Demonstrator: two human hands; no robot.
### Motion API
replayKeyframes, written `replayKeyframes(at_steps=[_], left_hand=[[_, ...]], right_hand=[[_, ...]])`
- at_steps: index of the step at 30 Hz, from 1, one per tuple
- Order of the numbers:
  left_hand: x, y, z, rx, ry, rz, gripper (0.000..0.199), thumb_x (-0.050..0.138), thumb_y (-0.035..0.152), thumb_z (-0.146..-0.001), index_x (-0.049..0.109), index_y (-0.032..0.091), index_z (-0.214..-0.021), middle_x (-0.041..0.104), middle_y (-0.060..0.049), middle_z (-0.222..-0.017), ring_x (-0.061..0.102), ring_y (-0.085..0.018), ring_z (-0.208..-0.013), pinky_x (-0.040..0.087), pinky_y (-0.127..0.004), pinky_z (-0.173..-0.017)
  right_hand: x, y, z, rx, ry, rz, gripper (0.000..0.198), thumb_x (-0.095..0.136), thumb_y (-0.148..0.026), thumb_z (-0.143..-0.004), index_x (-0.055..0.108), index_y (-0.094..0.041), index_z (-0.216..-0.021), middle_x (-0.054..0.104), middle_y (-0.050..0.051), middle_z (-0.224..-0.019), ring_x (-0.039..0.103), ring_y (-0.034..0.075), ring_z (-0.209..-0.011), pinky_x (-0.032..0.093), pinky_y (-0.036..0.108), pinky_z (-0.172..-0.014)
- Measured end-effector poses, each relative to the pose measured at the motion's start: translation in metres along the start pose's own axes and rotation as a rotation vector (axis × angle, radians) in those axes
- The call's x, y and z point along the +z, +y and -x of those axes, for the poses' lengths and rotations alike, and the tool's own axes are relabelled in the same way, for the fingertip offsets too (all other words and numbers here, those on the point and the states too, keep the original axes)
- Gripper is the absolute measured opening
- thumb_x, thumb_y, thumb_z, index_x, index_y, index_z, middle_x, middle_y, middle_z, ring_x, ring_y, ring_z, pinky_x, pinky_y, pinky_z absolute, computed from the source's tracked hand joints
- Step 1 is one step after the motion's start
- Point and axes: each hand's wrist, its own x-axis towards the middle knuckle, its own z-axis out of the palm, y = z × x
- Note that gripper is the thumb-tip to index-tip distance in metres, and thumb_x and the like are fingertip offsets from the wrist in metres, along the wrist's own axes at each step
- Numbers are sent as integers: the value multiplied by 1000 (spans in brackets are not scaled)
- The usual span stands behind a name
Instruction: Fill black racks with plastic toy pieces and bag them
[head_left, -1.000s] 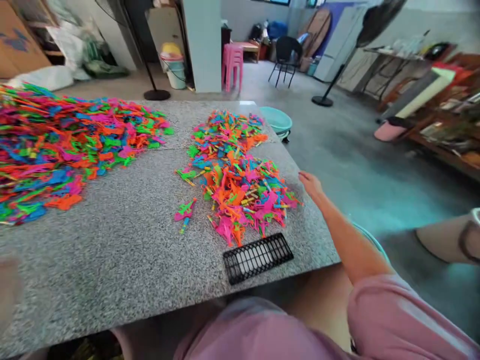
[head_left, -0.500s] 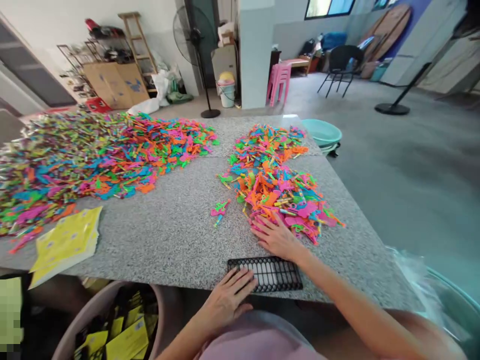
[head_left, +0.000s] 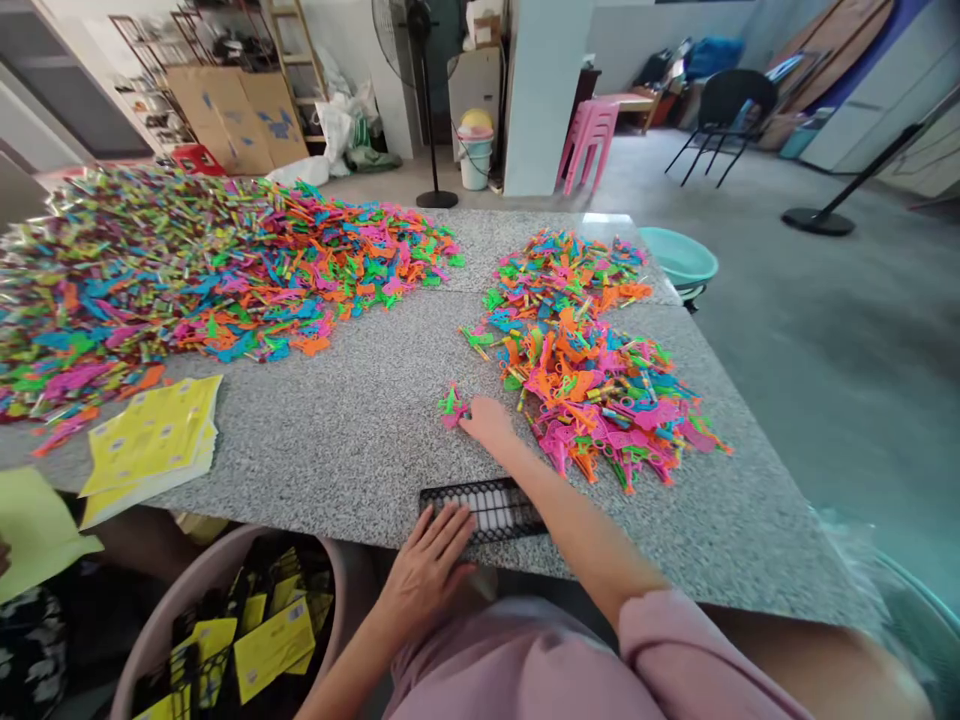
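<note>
My left hand [head_left: 431, 560] lies with fingers stretched out over the left end of a black mesh basket [head_left: 495, 508] at the table's near edge. Out on the granite table, my right hand [head_left: 489, 428] has its fingers pinched at a small pink-and-green plastic toy [head_left: 451, 408], seemingly gun-shaped; the fingertips are partly hidden. To the right of that hand spreads a pile of similar bright plastic toys [head_left: 592, 390] in pink, orange, green and blue. My right forearm passes over the basket's right end.
A larger toy heap [head_left: 247, 270] covers the table's left side. Yellow printed sheets [head_left: 154, 440] lie at the near left edge. Below stands a tub [head_left: 341, 590] of yellow-carded packs. A person's hand with yellow-green paper [head_left: 37, 530] shows far left. A turquoise basin [head_left: 679, 258] stands beyond the table.
My right hand has moved left from the pile to the separate toy, which has turned. The basket has shifted left and tilted slightly under my left hand. The view has shifted.
</note>
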Motion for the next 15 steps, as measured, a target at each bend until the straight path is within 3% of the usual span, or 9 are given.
replayKeyframes(at_steps=[4, 7, 9, 12, 15], left_hand=[[-1, -9, 16, -225, 75, -59, 61, 47, 32, -98, 25, 18, -153, 49, -11, -147, 40, -27, -139, 32, -49, -115], [11, -1, -7, -339, 104, -49, 68, 46, 41, -97, 21, 14, -154, 44, -16, -149, 38, -33, -140, 32, -54, -113], [17, 7, -30, -338, 96, -16, 73, 46, 46, -96, 19, 11, -153, 42, -19, -150, 37, -36, -139, 32, -58, -111], [22, 16, -52, -306, 87, 30, 75, 45, 49, -95, 18, 11, -154, 40, -19, -151, 33, -38, -142, 26, -64, -112], [24, 27, -53, -288, 123, 62, 74, 44, 46, -96, 16, 9, -154, 38, -20, -152, 28, -36, -144, 23, -62, -115]], right_hand=[[-3, 41, 18, -3, 36, -76, 16, 58, -31, -90, 62, -16, -95, 72, 10, -94, 68, 22, -92, 47, 28, -75], [0, 69, 44, -15, 198, -305, 15, 60, -27, -86, 56, -18, -97, 70, 5, -84, 68, 19, -79, 49, 27, -69], [7, 80, 58, -13, 254, -446, 19, 61, -26, -83, 52, -19, -99, 66, 1, -77, 65, 16, -63, 49, 26, -58], [20, 85, 71, -9, 215, -573, 14, 56, -25, -83, 49, -22, -95, 59, -4, -67, 56, 12, -42, 44, 23, -41], [31, 84, 76, -21, 191, -639, 9, 54, -27, -83, 47, -23, -87, 55, -5, -62, 55, 13, -39, 42, 23, -36]])
